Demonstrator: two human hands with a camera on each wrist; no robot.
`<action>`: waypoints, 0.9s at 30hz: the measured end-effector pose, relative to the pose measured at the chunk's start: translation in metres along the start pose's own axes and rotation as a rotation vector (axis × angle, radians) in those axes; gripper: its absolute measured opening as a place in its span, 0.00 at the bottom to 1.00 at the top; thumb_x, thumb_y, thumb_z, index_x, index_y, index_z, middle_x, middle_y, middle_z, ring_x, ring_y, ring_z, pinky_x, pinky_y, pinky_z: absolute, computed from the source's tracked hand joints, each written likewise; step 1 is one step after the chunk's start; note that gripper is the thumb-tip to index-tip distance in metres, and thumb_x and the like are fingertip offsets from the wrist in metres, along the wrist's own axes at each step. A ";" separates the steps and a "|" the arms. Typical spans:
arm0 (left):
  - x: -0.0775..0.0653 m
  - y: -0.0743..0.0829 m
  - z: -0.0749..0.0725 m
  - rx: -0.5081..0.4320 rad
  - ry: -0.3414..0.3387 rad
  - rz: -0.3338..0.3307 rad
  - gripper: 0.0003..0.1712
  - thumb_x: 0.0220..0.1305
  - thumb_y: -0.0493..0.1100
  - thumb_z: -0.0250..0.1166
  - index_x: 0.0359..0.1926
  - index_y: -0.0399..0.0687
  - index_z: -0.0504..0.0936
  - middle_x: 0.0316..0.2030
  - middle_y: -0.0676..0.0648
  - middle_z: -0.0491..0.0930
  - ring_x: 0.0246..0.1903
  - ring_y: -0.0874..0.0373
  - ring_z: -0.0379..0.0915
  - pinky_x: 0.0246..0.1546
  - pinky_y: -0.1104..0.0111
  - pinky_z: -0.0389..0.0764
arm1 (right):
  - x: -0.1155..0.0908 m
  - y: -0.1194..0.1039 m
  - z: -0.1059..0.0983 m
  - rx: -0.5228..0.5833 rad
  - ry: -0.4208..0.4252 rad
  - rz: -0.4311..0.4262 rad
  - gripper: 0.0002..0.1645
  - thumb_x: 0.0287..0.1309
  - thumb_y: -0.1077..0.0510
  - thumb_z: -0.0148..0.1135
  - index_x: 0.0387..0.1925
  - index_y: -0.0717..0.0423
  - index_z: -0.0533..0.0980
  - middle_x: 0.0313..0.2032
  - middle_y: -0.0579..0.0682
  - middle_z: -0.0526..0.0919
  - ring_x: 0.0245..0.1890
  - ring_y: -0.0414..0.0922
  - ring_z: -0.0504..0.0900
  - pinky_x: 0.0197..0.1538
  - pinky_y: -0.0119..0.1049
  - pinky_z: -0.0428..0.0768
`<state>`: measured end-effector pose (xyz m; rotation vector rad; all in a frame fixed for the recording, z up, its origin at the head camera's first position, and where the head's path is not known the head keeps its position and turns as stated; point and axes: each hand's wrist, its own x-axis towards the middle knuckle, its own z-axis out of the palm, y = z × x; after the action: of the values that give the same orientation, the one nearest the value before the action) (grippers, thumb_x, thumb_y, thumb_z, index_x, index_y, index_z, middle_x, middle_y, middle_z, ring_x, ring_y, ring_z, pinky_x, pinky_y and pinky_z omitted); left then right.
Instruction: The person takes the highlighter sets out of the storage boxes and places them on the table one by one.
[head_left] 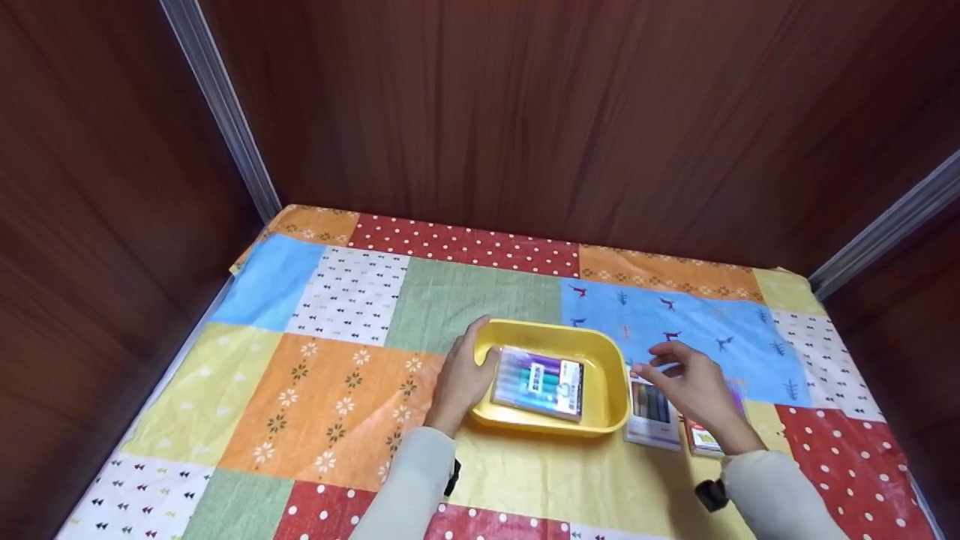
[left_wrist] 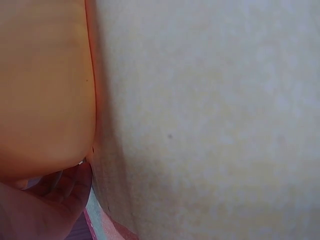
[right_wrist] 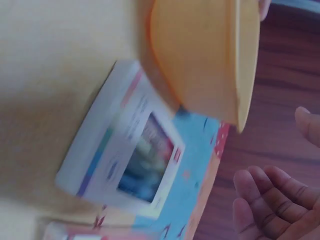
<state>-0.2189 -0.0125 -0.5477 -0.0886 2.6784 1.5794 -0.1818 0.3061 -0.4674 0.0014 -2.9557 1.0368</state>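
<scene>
I'm remotely watching the right hand (head_left: 696, 388) hovering empty, fingers loosely bent, by a white rectangular box (head_left: 651, 412); the left hand (head_left: 462, 381) is gripping a yellow plastic basin (head_left: 604, 390), a flat clear marker pack (head_left: 537, 382) lying inside. I'm guessing loading, next probably needing a pinch on that box

Your tub (head_left: 604, 375) looks like smooth moulded plastic with a soft gloss. The pen pack (head_left: 538, 381) has a clear, shiny plastic cover that catches the light. The white box (right_wrist: 122, 140) looks like smooth printed card, though blur hides its finer finish. Your tablecloth (head_left: 337, 405) shows a slight sheen and faint creases. Your sleeves (head_left: 409, 480) look like matt cloth. The panels (head_left: 450, 112) show dully shining wood grain, and the strips (head_left: 220, 97) look like metal.
</scene>
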 end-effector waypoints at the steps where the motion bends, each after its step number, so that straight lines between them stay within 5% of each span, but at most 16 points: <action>1: 0.000 0.000 0.000 0.002 0.005 0.004 0.32 0.73 0.53 0.57 0.74 0.76 0.61 0.71 0.48 0.69 0.68 0.42 0.69 0.63 0.41 0.72 | 0.002 -0.004 0.002 0.005 -0.007 -0.008 0.30 0.61 0.40 0.68 0.54 0.58 0.78 0.44 0.56 0.86 0.43 0.49 0.85 0.40 0.29 0.81; 10: 0.000 -0.002 -0.001 0.005 0.008 0.023 0.31 0.73 0.52 0.57 0.74 0.73 0.61 0.69 0.45 0.71 0.66 0.41 0.72 0.61 0.41 0.74 | 0.015 -0.030 0.027 0.014 -0.092 -0.028 0.36 0.59 0.38 0.69 0.57 0.61 0.77 0.50 0.60 0.84 0.46 0.52 0.84 0.50 0.46 0.85; 27: 0.000 -0.004 0.001 0.013 0.001 0.011 0.31 0.74 0.53 0.56 0.74 0.79 0.60 0.71 0.47 0.70 0.68 0.42 0.70 0.62 0.42 0.74 | 0.030 -0.044 0.060 0.036 -0.218 -0.090 0.30 0.60 0.49 0.71 0.56 0.65 0.76 0.50 0.64 0.84 0.45 0.53 0.83 0.53 0.50 0.83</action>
<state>-0.2182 -0.0133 -0.5515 -0.0745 2.6938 1.5648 -0.2120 0.2344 -0.4859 0.2624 -3.0917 1.1465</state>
